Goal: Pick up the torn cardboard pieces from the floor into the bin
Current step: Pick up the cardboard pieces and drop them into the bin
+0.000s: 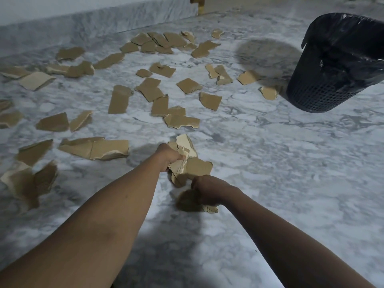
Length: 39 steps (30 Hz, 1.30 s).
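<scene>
Several torn brown cardboard pieces (pixel 118 99) lie scattered over the grey marble floor, mostly left and centre. My left hand (pixel 169 155) grips a bunch of cardboard pieces (pixel 187 161) just above the floor. My right hand (pixel 209 189) is beside it, fingers curled round the lower edge of the same bunch, with one small piece (pixel 211 209) under it. The black mesh bin (pixel 324 80), lined with a black bag, stands at the upper right, well away from both hands.
A marble skirting and wall (pixel 104 23) run along the back left. A wooden furniture leg (pixel 199 5) shows at the top centre. Bare floor (pixel 291 163) lies between my hands and the bin.
</scene>
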Motion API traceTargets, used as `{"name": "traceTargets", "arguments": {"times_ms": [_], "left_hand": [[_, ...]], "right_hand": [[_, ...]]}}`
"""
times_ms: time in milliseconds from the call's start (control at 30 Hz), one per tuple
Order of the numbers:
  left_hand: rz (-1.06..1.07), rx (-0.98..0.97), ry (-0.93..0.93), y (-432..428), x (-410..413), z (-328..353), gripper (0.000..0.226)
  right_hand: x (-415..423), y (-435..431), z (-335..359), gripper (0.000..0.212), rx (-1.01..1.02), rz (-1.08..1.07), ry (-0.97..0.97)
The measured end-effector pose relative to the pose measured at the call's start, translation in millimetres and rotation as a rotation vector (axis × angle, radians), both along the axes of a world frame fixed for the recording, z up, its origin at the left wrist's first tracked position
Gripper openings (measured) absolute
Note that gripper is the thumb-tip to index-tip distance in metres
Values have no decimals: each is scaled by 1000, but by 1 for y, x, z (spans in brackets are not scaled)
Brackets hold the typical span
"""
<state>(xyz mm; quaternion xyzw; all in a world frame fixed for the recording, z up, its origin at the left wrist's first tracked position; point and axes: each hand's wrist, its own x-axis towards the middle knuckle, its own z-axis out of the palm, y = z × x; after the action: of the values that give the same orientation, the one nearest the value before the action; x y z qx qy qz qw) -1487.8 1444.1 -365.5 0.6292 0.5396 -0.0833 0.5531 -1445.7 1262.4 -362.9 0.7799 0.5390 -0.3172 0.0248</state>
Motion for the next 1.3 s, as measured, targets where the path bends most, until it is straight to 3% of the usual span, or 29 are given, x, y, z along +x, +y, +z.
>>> {"name": "traceTargets", "arguments": {"times_ms": [133,267,367,567,800,933,1000,1167,1300], "left_hand": [[-9,26,-7,1,-3,1,51],[-45,159,-17,1,-6,2,57],[-93,273,-14,-4,-3,6,62],[-214,355,18,-11,9,18,80],[-144,224,-59,-13,2,5,71],[-87,-17,-147,-9,-6,-4,50],[-115,-124,-158,-7,-11,-6,46],[-24,-319,-273,-8,-18,-10,39],[23,-366,-388,-15,-9,0,26]], "right_hand": [[10,3,0,20,4,-150,90],[44,-13,16,23,257,-686,455],[59,-27,26,30,435,-945,657],[43,-15,1,30,440,-1254,658],[35,-6,-5,36,380,-1227,596],[38,2,-11,76,312,-1093,435],[43,3,-12,81,276,-983,375],[57,-3,-7,72,191,-816,298],[63,-8,-6,31,203,-870,331]]}}
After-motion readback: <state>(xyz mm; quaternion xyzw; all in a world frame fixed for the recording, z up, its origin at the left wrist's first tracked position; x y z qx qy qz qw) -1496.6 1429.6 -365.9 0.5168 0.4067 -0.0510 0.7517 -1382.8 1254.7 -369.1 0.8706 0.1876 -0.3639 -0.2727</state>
